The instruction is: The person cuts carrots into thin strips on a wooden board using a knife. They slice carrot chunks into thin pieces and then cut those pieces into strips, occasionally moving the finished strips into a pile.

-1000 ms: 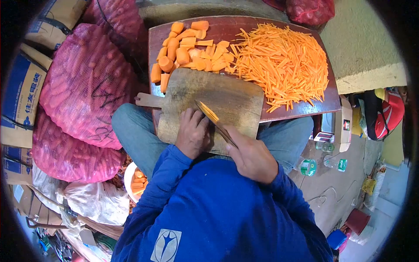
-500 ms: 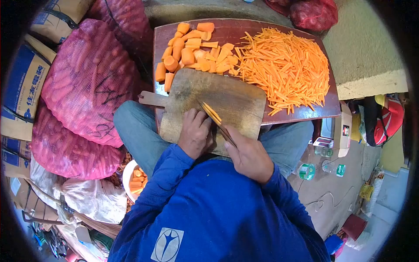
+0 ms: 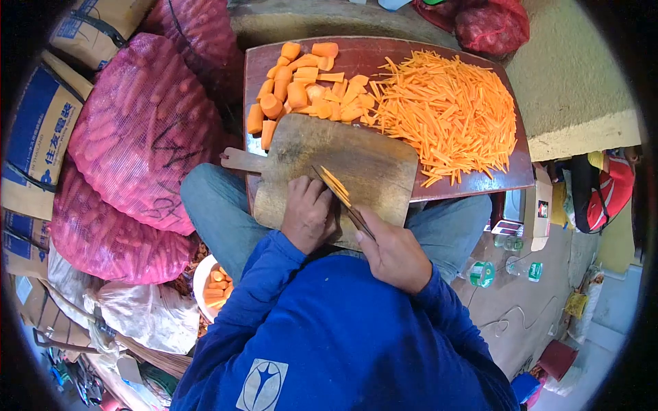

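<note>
My right hand (image 3: 396,259) grips a knife (image 3: 359,220) by its handle, the blade slanting up and left over the wooden cutting board (image 3: 370,154). Several thin carrot strips (image 3: 336,185) cling along the blade. Close against the knife's left side, my left hand (image 3: 306,214) rests on the board with its fingers curled down; whatever lies under them is hidden. Beyond the board, carrot chunks (image 3: 297,94) and flat slices sit at the left of the table (image 3: 370,51). A large heap of carrot strips (image 3: 445,116) covers its right side.
Pink mesh sacks of carrots (image 3: 140,130) stand at the left beside boxes (image 3: 41,130). A white bucket holding carrot pieces (image 3: 218,284) is by my left elbow. Plastic bottles (image 3: 481,273) lie on the floor at right. A red mesh bag (image 3: 492,27) lies behind the table.
The view has shifted slightly, so the table and board appear a little lower. Both hands keep nearly the same pose, and the knife still carries the strips.
</note>
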A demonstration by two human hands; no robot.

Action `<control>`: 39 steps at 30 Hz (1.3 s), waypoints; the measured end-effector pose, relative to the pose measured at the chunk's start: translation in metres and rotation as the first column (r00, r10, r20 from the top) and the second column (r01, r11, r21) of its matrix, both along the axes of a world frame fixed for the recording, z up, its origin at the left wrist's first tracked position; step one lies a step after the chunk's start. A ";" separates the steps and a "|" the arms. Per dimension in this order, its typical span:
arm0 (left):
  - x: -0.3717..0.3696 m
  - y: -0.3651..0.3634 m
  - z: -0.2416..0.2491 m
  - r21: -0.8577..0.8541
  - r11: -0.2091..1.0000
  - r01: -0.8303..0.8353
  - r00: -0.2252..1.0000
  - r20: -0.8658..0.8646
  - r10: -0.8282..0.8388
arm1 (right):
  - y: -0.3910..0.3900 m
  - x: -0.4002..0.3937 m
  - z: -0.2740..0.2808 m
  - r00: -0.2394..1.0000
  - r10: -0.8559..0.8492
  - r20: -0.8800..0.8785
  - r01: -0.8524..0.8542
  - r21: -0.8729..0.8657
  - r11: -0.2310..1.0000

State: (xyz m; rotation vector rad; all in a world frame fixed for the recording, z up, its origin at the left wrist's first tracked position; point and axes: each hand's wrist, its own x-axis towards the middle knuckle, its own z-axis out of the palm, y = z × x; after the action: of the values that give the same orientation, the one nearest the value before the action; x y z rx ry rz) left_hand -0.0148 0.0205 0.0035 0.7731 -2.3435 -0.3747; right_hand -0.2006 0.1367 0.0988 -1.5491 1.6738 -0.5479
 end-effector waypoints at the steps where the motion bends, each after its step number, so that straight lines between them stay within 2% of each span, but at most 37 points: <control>1: 0.000 0.000 0.001 0.000 1.000 -0.004 1.000 -0.009 0.004 | -0.002 0.000 -0.001 1.000 0.001 -0.001 -0.001 0.007 1.000; 4: -0.001 0.002 0.001 0.012 1.000 -0.015 0.999 -0.035 0.015 | -0.007 -0.001 -0.006 1.000 0.019 -0.019 -0.020 -0.063 0.998; 6: -0.001 -0.001 0.001 0.019 0.999 -0.034 0.998 -0.053 0.035 | -0.007 -0.005 -0.012 0.997 0.001 0.082 0.016 -0.203 0.979; 7: -0.001 -0.001 0.000 0.054 0.997 -0.047 0.994 -0.098 0.052 | -0.006 -0.008 -0.012 0.997 0.006 0.082 0.011 -0.206 0.979; 9: -0.001 -0.002 -0.002 0.094 0.994 -0.064 0.987 -0.144 0.077 | -0.002 -0.012 -0.011 0.974 -0.116 0.195 0.150 -0.170 0.974; 10: -0.002 -0.003 -0.003 0.126 0.989 -0.073 0.974 -0.206 0.098 | 0.000 -0.013 -0.011 0.975 -0.115 0.193 0.148 -0.168 0.975; 13: -0.004 -0.004 -0.001 0.203 0.974 -0.100 0.935 -0.315 0.162 | 0.005 -0.013 -0.012 0.983 -0.111 0.147 0.135 -0.165 0.977; 15: -0.002 -0.003 0.003 0.248 0.961 -0.121 0.910 -0.358 0.207 | 0.009 -0.009 -0.017 0.999 0.023 -0.046 -0.036 -0.302 0.953; 16: 0.001 -0.002 0.004 0.290 0.945 -0.154 0.876 -0.402 0.266 | 0.010 -0.007 -0.016 0.999 0.021 -0.045 -0.034 -0.307 0.951; 17: 0.004 -0.003 0.006 0.334 0.925 -0.182 0.836 -0.442 0.324 | 0.011 -0.005 -0.014 0.991 0.028 -0.128 -0.067 -0.306 0.950; 18: 0.005 -0.006 0.010 0.330 0.927 -0.178 0.838 -0.442 0.319 | 0.012 -0.004 -0.013 0.977 0.034 -0.211 -0.098 -0.301 0.949; 20: 0.010 -0.009 0.017 0.456 0.876 -0.159 0.752 -0.519 0.406 | 0.014 -0.007 -0.015 0.966 0.028 -0.259 -0.113 -0.319 0.941; 22: 0.012 -0.022 0.026 0.450 0.889 -0.090 0.770 -0.534 0.348 | 0.017 -0.008 -0.018 0.952 0.022 -0.306 -0.130 -0.336 0.933; 24: 0.008 -0.034 0.042 0.283 0.959 -0.013 0.966 -0.246 0.085 | 0.018 -0.008 -0.020 0.917 0.041 -0.396 -0.202 -0.374 0.905; 25: 0.004 -0.037 0.048 0.234 0.972 0.012 0.994 -0.111 0.015 | 0.019 -0.008 -0.019 0.918 0.040 -0.395 -0.201 -0.378 0.904; 26: 0.001 -0.040 0.049 0.229 0.973 0.011 0.994 -0.110 0.015 | 0.019 -0.007 -0.016 0.894 0.060 -0.444 -0.245 -0.372 0.895; 28: -0.006 -0.049 0.046 0.336 0.940 0.057 0.996 0.050 -0.079 | 0.020 -0.007 -0.015 0.869 0.072 -0.490 -0.284 -0.373 0.883; 32: -0.018 -0.073 0.021 0.421 0.907 0.013 0.990 0.123 -0.072 | 0.025 -0.009 -0.012 0.829 0.062 -0.556 -0.341 -0.413 0.845; 33: -0.021 -0.076 0.021 0.392 0.920 -0.019 0.982 0.181 -0.057 | 0.026 -0.009 -0.011 0.813 0.065 -0.579 -0.354 -0.402 0.844; 37: -0.028 -0.073 0.029 0.354 0.934 -0.057 0.979 0.203 -0.018 | 0.025 -0.012 -0.016 0.803 0.049 -0.594 -0.366 -0.425 0.828; 39: -0.026 -0.066 0.037 0.324 0.943 0.073 0.990 0.095 -0.109 | 0.024 -0.012 -0.013 0.787 0.069 -0.613 -0.377 -0.390 0.840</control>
State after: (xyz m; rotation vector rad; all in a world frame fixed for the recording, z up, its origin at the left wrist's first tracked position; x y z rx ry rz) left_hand -0.0404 -0.0453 0.0404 0.8553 -2.4615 -0.7865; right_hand -0.2123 0.1612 0.0859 -2.4693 1.8141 -0.4087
